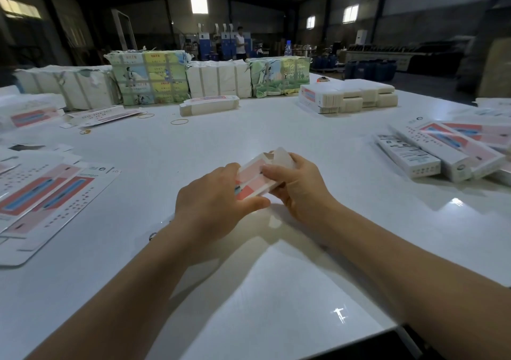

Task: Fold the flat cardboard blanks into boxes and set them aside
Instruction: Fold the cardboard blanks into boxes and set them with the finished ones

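Note:
A pink, white and blue cardboard box (254, 178) is held just above the white table (249, 276), its far end flap (280, 156) standing open. My left hand (213, 207) grips its near end, thumb under the lower edge. My right hand (296, 182) grips its right side, thumb pressed on the top face and fingers curled behind near the flap. Flat printed blanks (49, 196) lie spread at the left. Several folded boxes (442, 152) lie side by side at the right.
Stacks of flat blanks sit mid-table (208, 106) and at the back right (348, 98). Strapped paper bundles (154, 77) line the far edge. Rubber bands (179, 122) lie loose on the table. A person (240, 43) stands far behind in the hall.

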Motion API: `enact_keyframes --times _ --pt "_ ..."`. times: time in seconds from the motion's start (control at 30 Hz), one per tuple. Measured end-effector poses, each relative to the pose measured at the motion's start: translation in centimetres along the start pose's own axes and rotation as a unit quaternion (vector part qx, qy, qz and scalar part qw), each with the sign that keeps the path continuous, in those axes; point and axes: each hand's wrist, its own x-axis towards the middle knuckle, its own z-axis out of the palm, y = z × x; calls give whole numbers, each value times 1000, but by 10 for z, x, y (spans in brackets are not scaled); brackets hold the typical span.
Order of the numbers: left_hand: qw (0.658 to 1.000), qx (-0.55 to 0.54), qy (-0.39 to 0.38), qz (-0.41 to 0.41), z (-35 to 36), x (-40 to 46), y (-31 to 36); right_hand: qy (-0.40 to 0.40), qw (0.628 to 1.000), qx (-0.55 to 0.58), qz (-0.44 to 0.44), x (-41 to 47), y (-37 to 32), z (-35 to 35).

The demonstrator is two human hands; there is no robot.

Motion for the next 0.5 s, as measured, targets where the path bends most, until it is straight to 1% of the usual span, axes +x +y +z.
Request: enact_keyframes --times 0.03,0.07,0.1,0.13,0.17,0.2,0.23,0.27,0.3,0.33,0.4,0.43,0.47,0.5 --pt "1000 -5 -4 -4 0 1 0 17 996 -72 -45 -1 3 0" --pt "1000 -12 -7 -9 1 2 0 27 979 -174 -103 -2 5 0" --pt "1000 -15 -9 -15 2 2 0 31 943 -289 -164 -4 7 1" --pt "1000 -12 -10 -21 3 2 1 30 893 -394 -216 -5 9 1" --pt "1000 -2 -11 -25 4 2 2 21 846 -468 -255 -6 10 3" --pt "1000 8 -10 -28 5 2 3 11 815 -509 -277 -8 10 5" --pt "999 16 -8 -30 5 2 4 4 800 -528 -285 -9 10 6" --pt "999 23 -3 -31 5 2 5 0 799 -530 -282 -10 11 6" --pt "999 31 4 -32 5 1 4 1 819 -506 -270 -11 11 7" --pt "999 42 12 -32 5 0 3 5 860 -449 -242 -12 10 9" --pt "997 61 35 -29 6 -1 0 15 953 -268 -141 -11 5 11" --pt "996 69 50 -25 6 -2 -1 11 981 -174 -82 -7 3 10" --pt "995 75 64 -20 7 -2 -2 -1 994 -99 -35 -3 0 9" --pt "994 80 78 -13 7 -2 -2 -14 999 -45 -4 -1 -1 7"
